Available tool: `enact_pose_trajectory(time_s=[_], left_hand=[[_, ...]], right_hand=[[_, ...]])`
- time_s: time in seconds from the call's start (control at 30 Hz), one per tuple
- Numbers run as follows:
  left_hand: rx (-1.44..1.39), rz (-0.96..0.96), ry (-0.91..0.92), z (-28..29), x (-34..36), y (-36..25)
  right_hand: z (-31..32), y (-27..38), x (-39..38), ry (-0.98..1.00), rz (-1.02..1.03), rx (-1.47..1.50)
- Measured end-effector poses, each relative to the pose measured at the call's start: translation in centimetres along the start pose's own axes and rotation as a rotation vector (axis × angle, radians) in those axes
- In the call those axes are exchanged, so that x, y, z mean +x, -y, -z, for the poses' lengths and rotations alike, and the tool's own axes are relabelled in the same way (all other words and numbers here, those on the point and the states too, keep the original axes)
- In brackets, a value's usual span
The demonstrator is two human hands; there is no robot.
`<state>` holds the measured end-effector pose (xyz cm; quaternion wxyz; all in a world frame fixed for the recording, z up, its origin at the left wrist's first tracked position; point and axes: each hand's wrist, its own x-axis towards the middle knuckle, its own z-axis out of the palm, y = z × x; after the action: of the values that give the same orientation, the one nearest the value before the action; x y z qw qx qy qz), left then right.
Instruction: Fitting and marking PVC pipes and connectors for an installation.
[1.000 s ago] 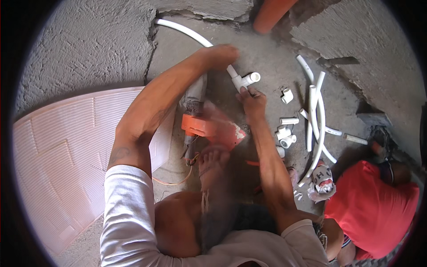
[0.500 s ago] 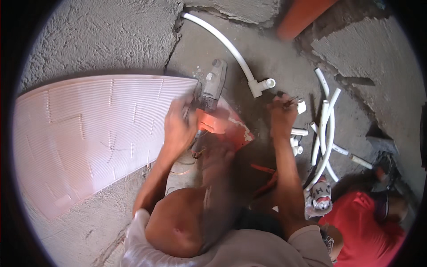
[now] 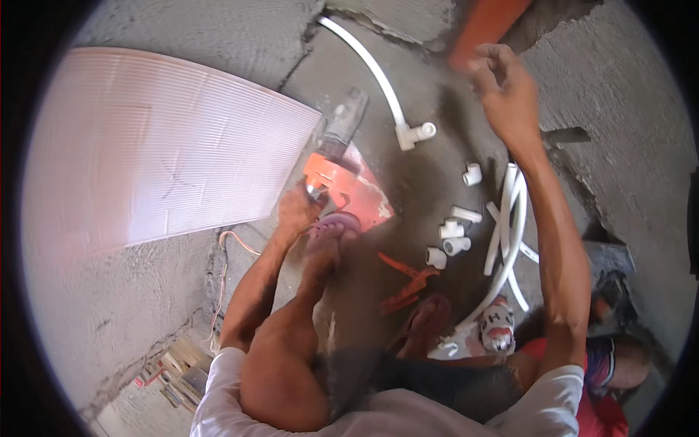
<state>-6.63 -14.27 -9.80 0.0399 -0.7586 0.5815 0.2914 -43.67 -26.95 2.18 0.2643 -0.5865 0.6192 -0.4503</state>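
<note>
My left hand (image 3: 297, 209) is closed at the handle end of an orange and grey tool, seemingly a pipe welder (image 3: 331, 172), with a flat grey end pointing away. Beneath the tool is a worn red metal plate (image 3: 373, 195), with my sandalled foot (image 3: 328, 237) against its near edge. My right hand (image 3: 507, 91) is raised at the far right, fingers loosely curled and apart; I see nothing in it. A curved white pipe (image 3: 371, 65) with a tee fitting (image 3: 415, 136) lies beyond the tool. One white fitting (image 3: 472, 175) and several more fittings (image 3: 453, 237) lie on the floor.
A pale ribbed sheet (image 3: 196, 146) fills the left. White pipe lengths (image 3: 510, 218) and an orange-handled pipe cutter (image 3: 409, 285) lie right of my legs. A person in red (image 3: 601, 411) is at lower right. An orange-red pipe (image 3: 488, 29) stands at the far side, beside broken concrete.
My right hand has risen from beside the white fitting toward the orange-red pipe. My left hand has shifted from the tool's left side to its handle end. The view has shifted slightly.
</note>
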Motion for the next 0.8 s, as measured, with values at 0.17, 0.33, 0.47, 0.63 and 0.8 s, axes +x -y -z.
enact_pose_trajectory(time_s=[0.17,0.33,0.47,0.63,0.8], left_hand=[[0.223,-0.088,-0.186,0.8,-1.0,1.5],[0.237,-0.109,-0.313,5.8,-7.8,1.4],[0.218,-0.027,-0.297,9.2,-15.0,1.1],[0.117,0.014,-0.242,11.3,-21.1,7.9],[-0.013,0.138,-0.199,9.0,-24.0,6.1]], right_hand=[[0.9,1.4,-1.4,-0.099,0.022,0.164],[2.2,4.1,-2.1,-0.034,0.111,0.300],[1.7,5.2,-2.9,-0.010,0.125,0.402],[-5.6,5.0,-6.9,0.195,0.233,0.120],[-13.0,-4.8,-13.0,0.872,0.168,-0.207]])
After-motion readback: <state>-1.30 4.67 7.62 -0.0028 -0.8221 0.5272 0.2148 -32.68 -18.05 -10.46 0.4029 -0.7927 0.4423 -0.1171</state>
